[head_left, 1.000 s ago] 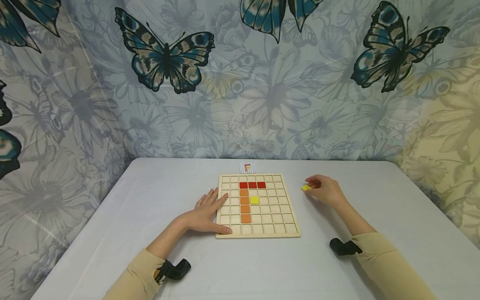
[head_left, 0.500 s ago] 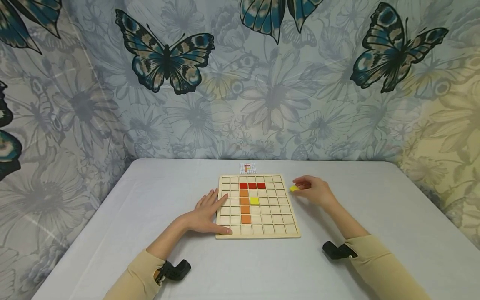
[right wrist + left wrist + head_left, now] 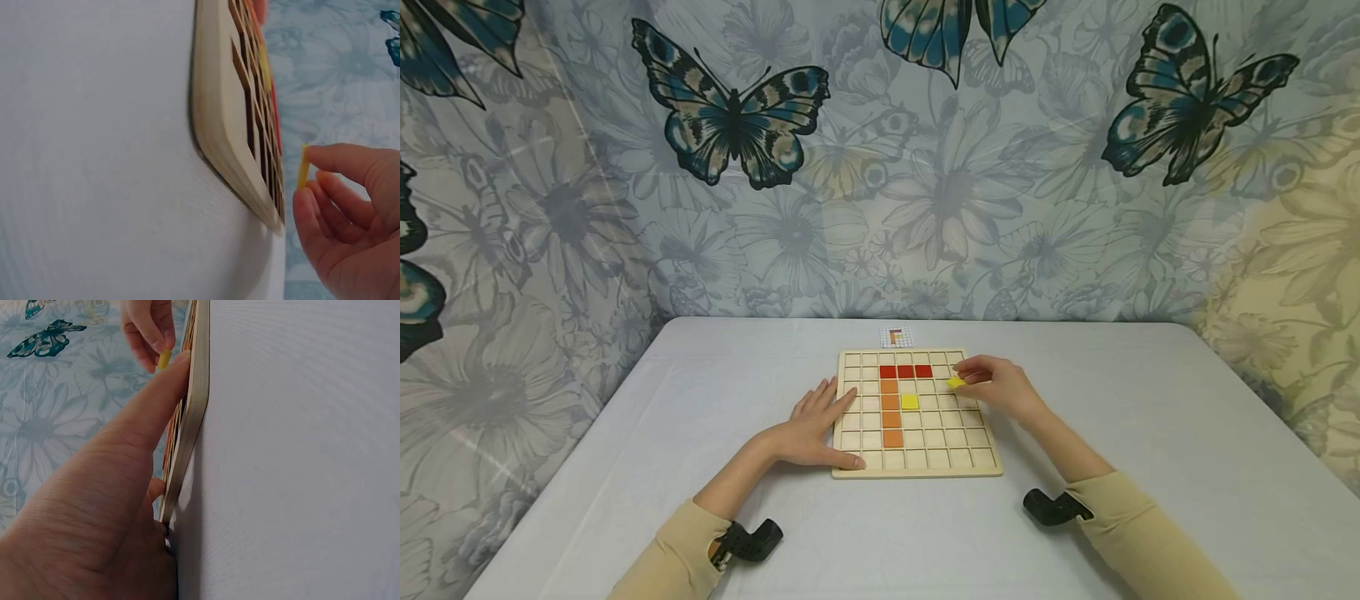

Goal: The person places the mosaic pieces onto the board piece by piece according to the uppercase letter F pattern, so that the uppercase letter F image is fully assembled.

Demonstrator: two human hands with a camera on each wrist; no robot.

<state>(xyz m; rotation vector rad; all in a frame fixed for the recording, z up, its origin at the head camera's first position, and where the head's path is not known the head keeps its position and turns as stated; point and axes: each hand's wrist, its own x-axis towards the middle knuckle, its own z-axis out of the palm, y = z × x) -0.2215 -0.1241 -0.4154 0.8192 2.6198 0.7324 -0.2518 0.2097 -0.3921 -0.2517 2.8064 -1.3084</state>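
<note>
A wooden grid board (image 3: pixel 951 458) lies flat on the table. Three red tiles (image 3: pixel 906 372) form a row near its top, and a column of several orange tiles (image 3: pixel 891 418) runs below the leftmost red one. One yellow tile (image 3: pixel 910 402) sits right of the orange column. My left hand (image 3: pixel 808 429) rests with straight, spread fingers on the board's left edge. Above the board's right side, my right hand (image 3: pixel 1000 387) pinches another yellow tile (image 3: pixel 304 167) between thumb and fingers, raised off the surface in the right wrist view.
A small pattern card (image 3: pixel 897 337) with a coloured grid lies just behind the board. White cloth covers the table (image 3: pixel 760 358). A butterfly-patterned wall covering (image 3: pixel 955 208) hangs behind it. Each wrist carries a black camera (image 3: pixel 752 540).
My right hand has moved left with the yellow tile, from beside the board to over its right columns. The left hand and board have stayed put.
</note>
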